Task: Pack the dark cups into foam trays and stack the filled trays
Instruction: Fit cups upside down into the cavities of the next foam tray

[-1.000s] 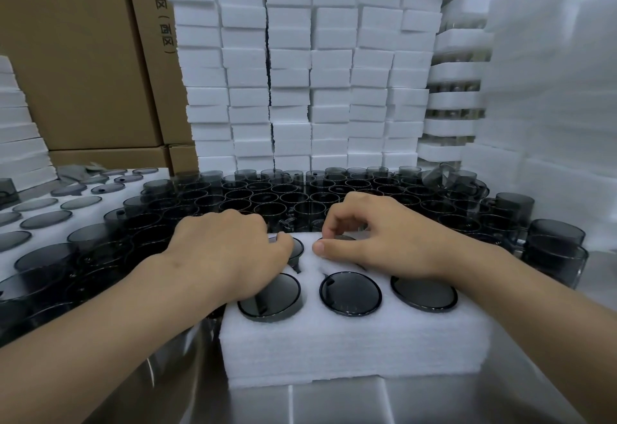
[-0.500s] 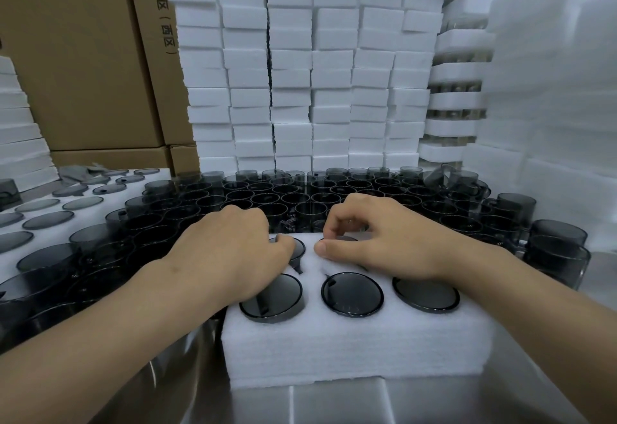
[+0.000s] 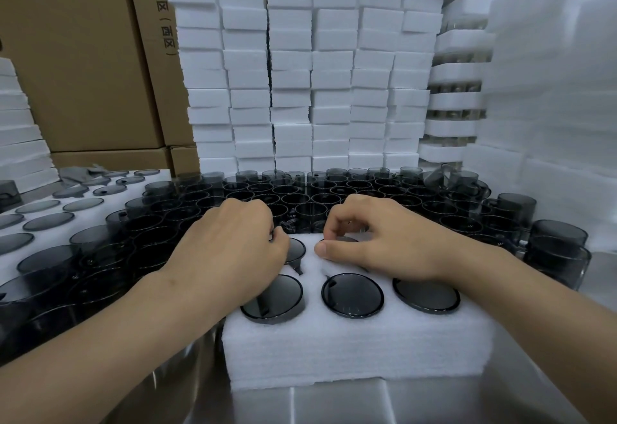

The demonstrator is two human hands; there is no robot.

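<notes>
Soft, even light from overhead, seen through a wide lens that is sharp in the middle and bent at the edges.

The white foam tray [image 3: 354,350] and the foam stacks [image 3: 293,73] behind it come out bright. Far right, the foam is nearly washed out and its texture is lost. The left hand [image 3: 230,253] and right hand [image 3: 384,243] throw only faint, soft shadows on the tray. The dark cups [image 3: 352,295] carry a dull grey sheen, no hard glare. The steel counter [image 3: 334,407] gives back a muted reflection. The cardboard boxes [image 3: 83,56] lean and curve with the lens, and the forearms look stretched and slightly soft.
</notes>
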